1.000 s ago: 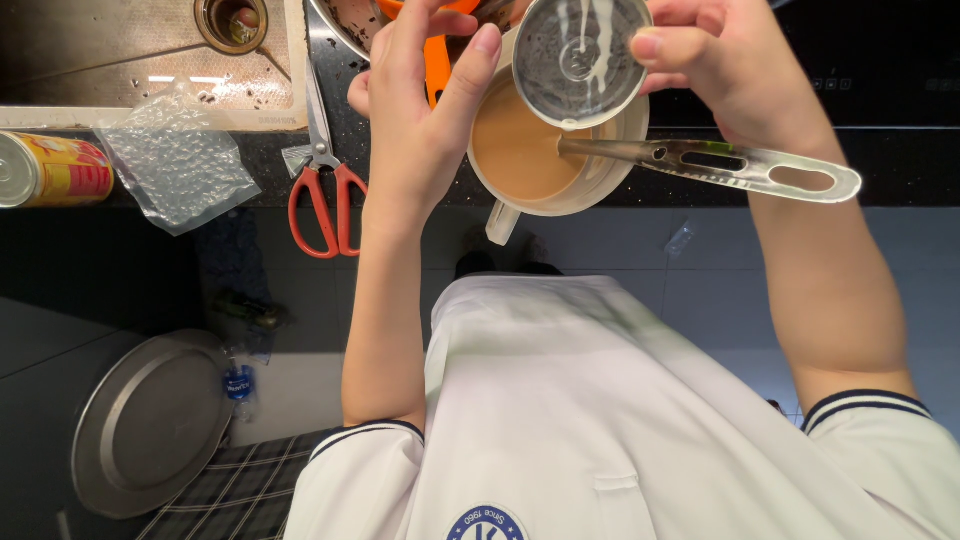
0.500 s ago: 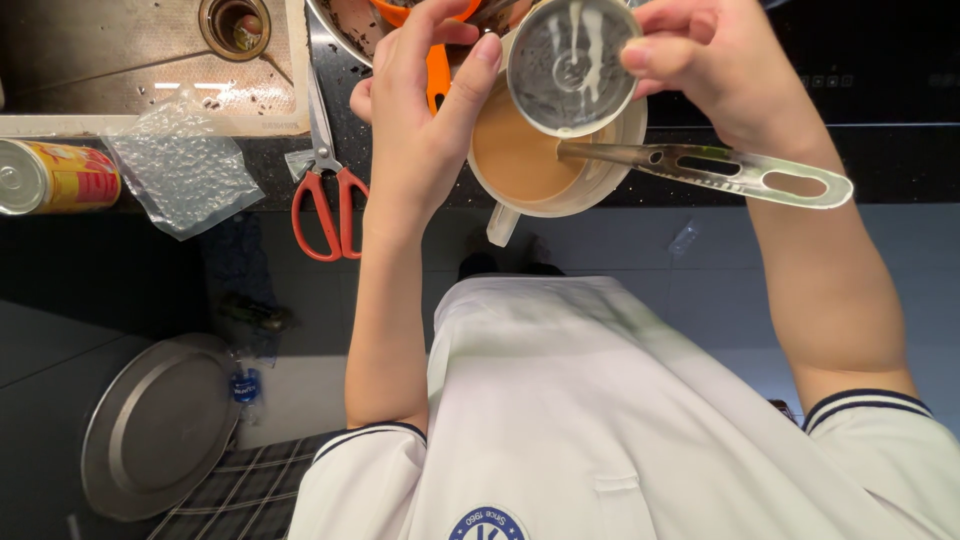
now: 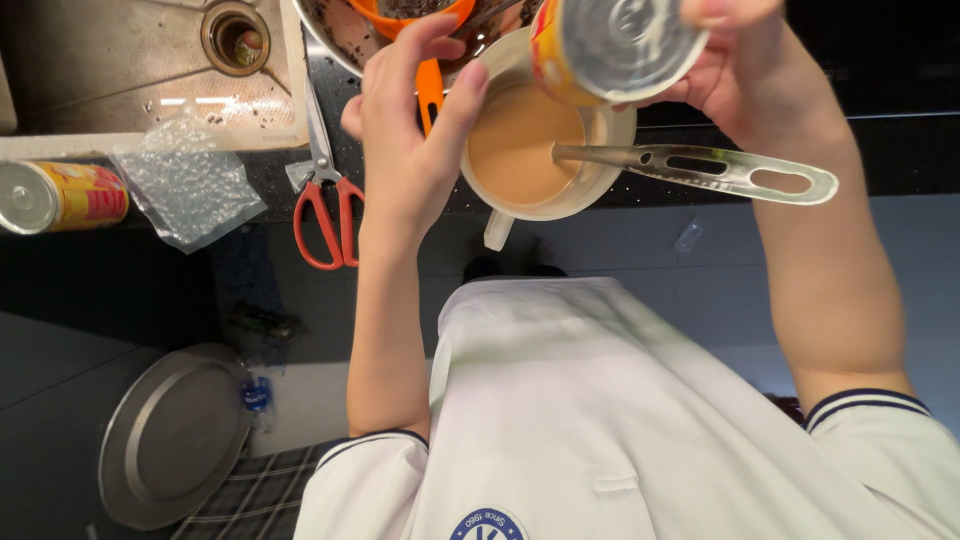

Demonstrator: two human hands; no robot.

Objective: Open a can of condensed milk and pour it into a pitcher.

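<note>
Right hand (image 3: pixel 760 70) grips a tilted tin can (image 3: pixel 610 45) over a cream mug (image 3: pixel 545 150) of light-brown drink. Left hand (image 3: pixel 410 140) clasps the mug's side. A metal utensil (image 3: pixel 700 170) rests in it.

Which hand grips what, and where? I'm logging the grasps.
Right hand grips the tilted yellow metal tin can by its side. Left hand steadies the cream ceramic mug at its rim.
</note>
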